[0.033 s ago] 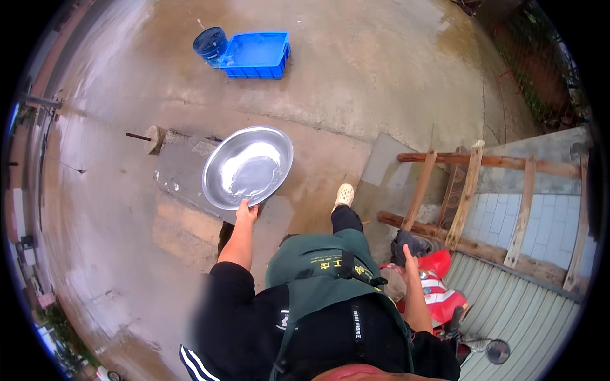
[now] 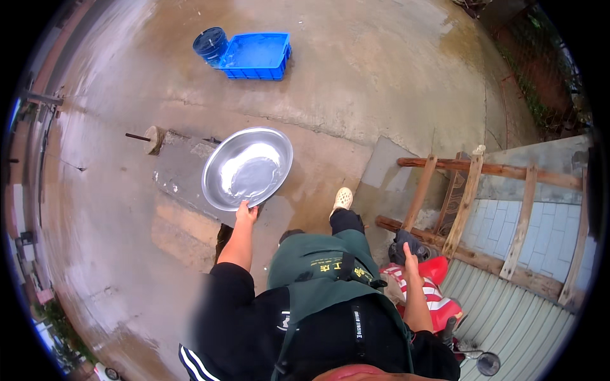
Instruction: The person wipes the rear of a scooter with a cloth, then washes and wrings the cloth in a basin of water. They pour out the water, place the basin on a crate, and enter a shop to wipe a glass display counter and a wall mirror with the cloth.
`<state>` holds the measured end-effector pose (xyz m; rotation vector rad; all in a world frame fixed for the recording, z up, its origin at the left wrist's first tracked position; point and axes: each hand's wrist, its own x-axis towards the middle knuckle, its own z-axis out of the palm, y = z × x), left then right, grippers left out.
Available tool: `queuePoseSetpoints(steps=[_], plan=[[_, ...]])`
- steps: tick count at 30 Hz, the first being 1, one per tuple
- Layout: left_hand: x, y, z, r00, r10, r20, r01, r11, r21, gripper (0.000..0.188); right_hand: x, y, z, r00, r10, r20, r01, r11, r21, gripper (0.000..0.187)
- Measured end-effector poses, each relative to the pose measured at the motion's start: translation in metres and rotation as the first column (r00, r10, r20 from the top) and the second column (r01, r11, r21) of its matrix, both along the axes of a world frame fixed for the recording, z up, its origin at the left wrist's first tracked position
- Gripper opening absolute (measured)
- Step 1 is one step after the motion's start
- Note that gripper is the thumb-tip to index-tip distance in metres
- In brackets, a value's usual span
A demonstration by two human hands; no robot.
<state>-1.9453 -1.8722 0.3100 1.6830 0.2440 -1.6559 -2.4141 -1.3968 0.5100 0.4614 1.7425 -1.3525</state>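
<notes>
A wide, shiny metal basin [image 2: 219,162] is tilted out in front of me to the left. My left hand [image 2: 246,211] grips its near rim, fingers around the edge. Bright reflections fill the bowl, so I cannot tell if water lies in it. My right hand [image 2: 412,263] hangs low at my right side with fingers stretched out and nothing in it. Beside and beyond that hand are a dark, crumpled-looking item [image 2: 406,246] and a red-and-white vehicle [image 2: 438,308], partly hidden by my arm.
A blue rectangular crate [image 2: 257,74] and a dark blue bucket [image 2: 210,43] stand together on the wet concrete ahead. Left of centre lies a concrete slab [image 2: 180,171] below the basin. On the right, a wooden ladder [image 2: 467,200] leans near corrugated sheeting [image 2: 508,324].
The view has shifted very slightly, so the ladder and vehicle on the right sit a little differently. My left hand still holds the basin.
</notes>
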Motion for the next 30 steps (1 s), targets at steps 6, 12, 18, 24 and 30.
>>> queuePoseSetpoints(steps=[6,12,18,24,30], plan=[[-0.11,-0.058,-0.023,0.991,0.088,0.098,-0.094,0.994,0.056,0.022,-0.171,-0.141,0.003,0.967,0.223,0.119,-0.223,0.975,-0.013,0.064],[-0.202,-0.155,-0.062,0.97,0.218,0.112,-0.227,0.971,0.078,0.032,-0.262,-0.278,0.008,0.942,0.315,0.113,-0.311,0.949,-0.052,0.054],[-0.253,-0.286,-0.181,0.946,0.264,0.188,-0.288,0.95,0.117,0.036,-0.302,-0.409,-0.015,0.933,0.334,0.132,-0.346,0.935,0.078,0.049],[-0.279,-0.447,-0.359,0.91,0.348,0.225,-0.371,0.926,0.07,0.042,-0.333,-0.543,-0.094,0.914,0.36,0.189,-0.392,0.904,0.171,0.053],[-0.294,-0.553,-0.473,0.884,0.405,0.234,-0.418,0.908,0.01,0.043,-0.358,-0.647,-0.166,0.896,0.416,0.157,-0.44,0.879,0.184,0.062]])
